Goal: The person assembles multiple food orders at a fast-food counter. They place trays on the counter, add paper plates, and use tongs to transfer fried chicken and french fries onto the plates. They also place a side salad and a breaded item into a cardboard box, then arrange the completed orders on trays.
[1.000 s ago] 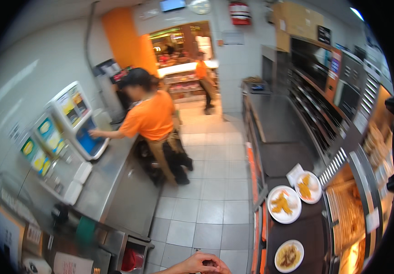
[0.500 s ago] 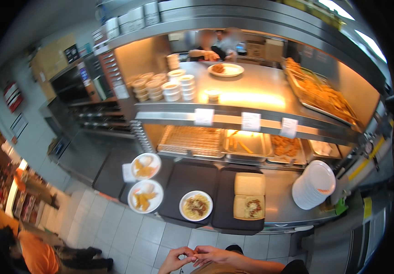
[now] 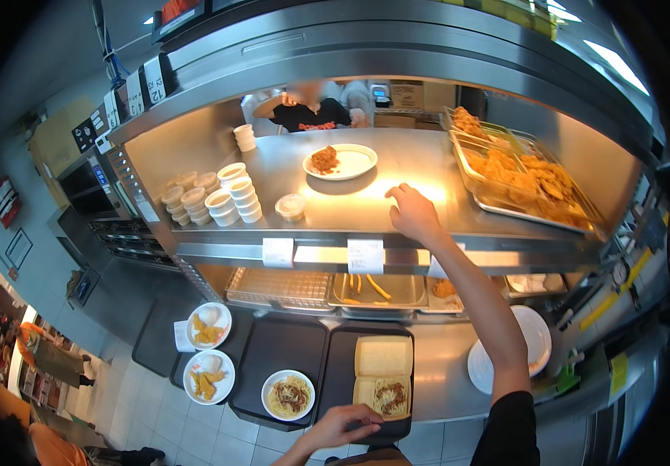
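Observation:
My right hand (image 3: 415,213) reaches over the upper steel shelf (image 3: 273,159), empty, fingers partly bent and apart. It is right of a white oval plate (image 3: 358,165) that bears a piece of fried chicken (image 3: 324,159), without touching it. My left hand (image 3: 342,426) is low, its fingers loosely bent, with nothing seen in it. Beside it on a dark tray lies an open takeaway box (image 3: 371,357) with spaghetti (image 3: 390,398) in its lower half. A white bowl of spaghetti (image 3: 288,394) stands on the tray to the left.
Stacked lidded cups (image 3: 226,198) stand on the shelf's left. Trays of fried chicken (image 3: 521,179) sit at its right. Below are a fries pan (image 3: 377,291) and a wire rack (image 3: 280,287). Two plates with food (image 3: 209,377) are at left, stacked plates (image 3: 533,334) at right. Co-workers (image 3: 311,113) stand behind.
My hands were together at the lower edge. The right has gone up over the shelf; the left is now by the takeaway box. The view has moved closer to the shelf.

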Demonstrator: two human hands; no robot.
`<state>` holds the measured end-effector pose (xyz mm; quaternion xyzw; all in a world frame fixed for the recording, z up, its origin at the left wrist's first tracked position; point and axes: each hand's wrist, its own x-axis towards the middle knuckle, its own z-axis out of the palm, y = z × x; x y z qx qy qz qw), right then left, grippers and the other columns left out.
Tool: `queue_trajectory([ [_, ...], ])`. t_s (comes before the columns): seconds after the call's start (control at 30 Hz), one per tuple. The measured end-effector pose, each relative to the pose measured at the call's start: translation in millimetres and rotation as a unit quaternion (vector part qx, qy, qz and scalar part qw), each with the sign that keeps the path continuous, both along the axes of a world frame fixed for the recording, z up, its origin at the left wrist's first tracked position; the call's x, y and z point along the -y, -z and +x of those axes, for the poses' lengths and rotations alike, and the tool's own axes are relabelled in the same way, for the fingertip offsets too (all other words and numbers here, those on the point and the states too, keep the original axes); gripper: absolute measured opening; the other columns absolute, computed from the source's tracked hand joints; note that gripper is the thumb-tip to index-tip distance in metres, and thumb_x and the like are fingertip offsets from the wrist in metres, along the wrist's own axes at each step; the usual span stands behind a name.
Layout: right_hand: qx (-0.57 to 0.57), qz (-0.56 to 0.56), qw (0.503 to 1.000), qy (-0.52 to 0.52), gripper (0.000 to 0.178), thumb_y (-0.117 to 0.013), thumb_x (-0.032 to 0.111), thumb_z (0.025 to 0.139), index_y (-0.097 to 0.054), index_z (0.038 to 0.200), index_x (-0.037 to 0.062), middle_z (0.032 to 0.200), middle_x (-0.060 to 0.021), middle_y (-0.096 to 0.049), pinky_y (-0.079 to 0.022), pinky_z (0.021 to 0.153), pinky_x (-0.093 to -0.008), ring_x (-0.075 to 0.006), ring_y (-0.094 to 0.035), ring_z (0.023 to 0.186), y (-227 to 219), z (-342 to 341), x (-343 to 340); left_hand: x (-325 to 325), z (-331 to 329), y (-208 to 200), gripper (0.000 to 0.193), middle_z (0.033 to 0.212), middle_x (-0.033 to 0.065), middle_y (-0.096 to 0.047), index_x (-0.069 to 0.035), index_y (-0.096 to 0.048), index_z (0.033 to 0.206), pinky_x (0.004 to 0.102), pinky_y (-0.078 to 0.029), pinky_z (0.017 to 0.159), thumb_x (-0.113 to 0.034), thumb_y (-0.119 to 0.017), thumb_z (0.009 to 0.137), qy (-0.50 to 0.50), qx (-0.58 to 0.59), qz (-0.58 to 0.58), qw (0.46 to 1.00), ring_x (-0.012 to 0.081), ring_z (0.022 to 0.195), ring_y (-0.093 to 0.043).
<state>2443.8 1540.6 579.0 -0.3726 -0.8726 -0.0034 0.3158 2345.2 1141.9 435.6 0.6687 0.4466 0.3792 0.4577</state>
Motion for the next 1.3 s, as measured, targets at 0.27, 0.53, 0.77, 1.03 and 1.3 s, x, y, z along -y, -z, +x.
queue_trajectory([
  [0.27,0.16,0.151,0.975,-0.038,0.037,-0.061,0.009,0.077,-0.064,0.114,0.0065,0.114,-0.0136,-0.064,-0.048,0.095,-0.0416,-0.0311,-0.059,0.114,14.3,-82.9,-155.4,20.1,-17.3,21.3,0.012,0.09,0.0049,-0.069,0.0,-0.069,0.099,0.0277,-0.052,0.074,-0.01,-0.068,0.092,-0.269,0.103,-0.154,0.945,0.0116,0.084,-0.065],
  [0.53,0.121,0.158,0.959,-0.204,0.028,-0.065,0.002,0.076,-0.069,0.102,0.0093,0.093,-0.0075,-0.066,-0.048,0.083,-0.0423,-0.0282,-0.06,0.095,8.3,-38.3,-95.5,-24.9,-65.9,39.8,0.018,0.092,0.0067,-0.065,0.001,-0.062,0.107,0.0262,-0.048,0.07,-0.011,-0.066,0.094,-0.285,0.259,-0.18,0.905,0.0111,0.077,-0.058],
  [0.77,0.113,0.192,0.968,-0.118,0.031,-0.066,0.006,0.071,-0.068,0.102,0.0076,0.086,-0.0049,-0.058,-0.049,0.074,-0.0351,-0.0228,-0.058,0.088,14.0,6.7,64.9,-199.0,-73.4,-23.9,0.068,0.124,0.0145,-0.062,-0.007,-0.029,0.149,0.0319,-0.056,0.07,-0.033,-0.062,0.097,-0.145,0.458,-0.087,0.873,0.0215,0.086,-0.066],
  [1.03,0.128,0.23,0.963,-0.057,0.03,-0.064,0.018,0.078,-0.065,0.106,0.0069,0.089,-0.004,-0.058,-0.051,0.074,-0.0346,-0.02,-0.059,0.089,25.3,11.7,225.2,-163.2,-56.4,-60.2,0.044,0.122,0.0135,-0.061,-0.005,-0.042,0.136,0.0424,-0.06,0.085,-0.016,-0.057,0.097,-0.164,0.54,-0.062,0.823,0.0268,0.108,-0.065],
  [1.3,0.132,0.112,0.981,-0.082,0.026,-0.07,0.028,0.079,-0.071,0.101,0.0161,0.086,0.0005,-0.063,-0.05,0.078,-0.0384,-0.0195,-0.062,0.081,124.8,134.8,289.5,-38.2,-115.2,33.8,0.047,0.12,0.0169,-0.058,0.002,-0.04,0.132,0.0409,-0.065,0.073,-0.004,-0.059,0.09,-0.235,0.544,-0.219,0.775,0.0292,0.102,-0.067],
])
